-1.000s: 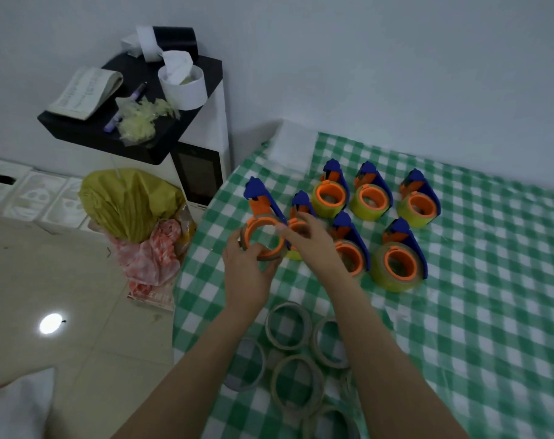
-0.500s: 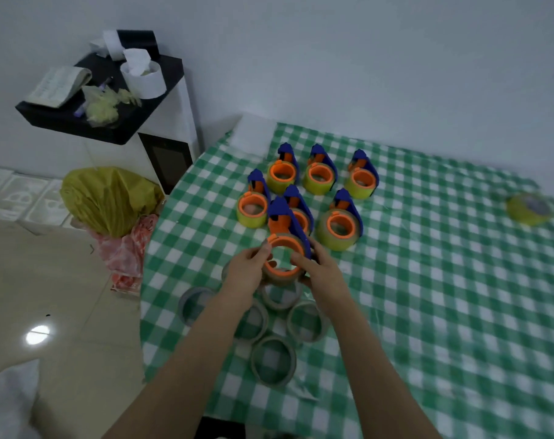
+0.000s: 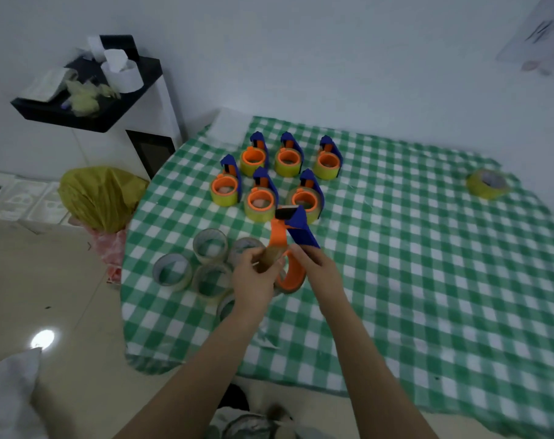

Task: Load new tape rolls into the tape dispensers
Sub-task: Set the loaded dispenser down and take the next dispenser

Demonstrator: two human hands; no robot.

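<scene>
One wide-angle view from the person's head, facing forward and down, close over forearms entering from the bottom edge, left hand (image 3: 253, 282) and right hand (image 3: 320, 274) at centre, checked tabletop (image 3: 434, 280) centre-right, wall (image 3: 332, 58) across the top, floor (image 3: 47, 296) lower left

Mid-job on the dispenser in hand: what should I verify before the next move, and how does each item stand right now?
1. Right hand grips the held dispenser by its blue handle: ok.
2. Left hand pinches the brown core at the orange hub: ok.
3. Core fully off the hub: cannot tell, the hands cover the joint.
4. New yellow roll within easy reach: not ok, it lies at the far right of the tablecloth.
5. Six loaded dispensers stand apart from the hands: ok.
6. Pale rings beside the left hand, new or spent: cannot tell.
</scene>
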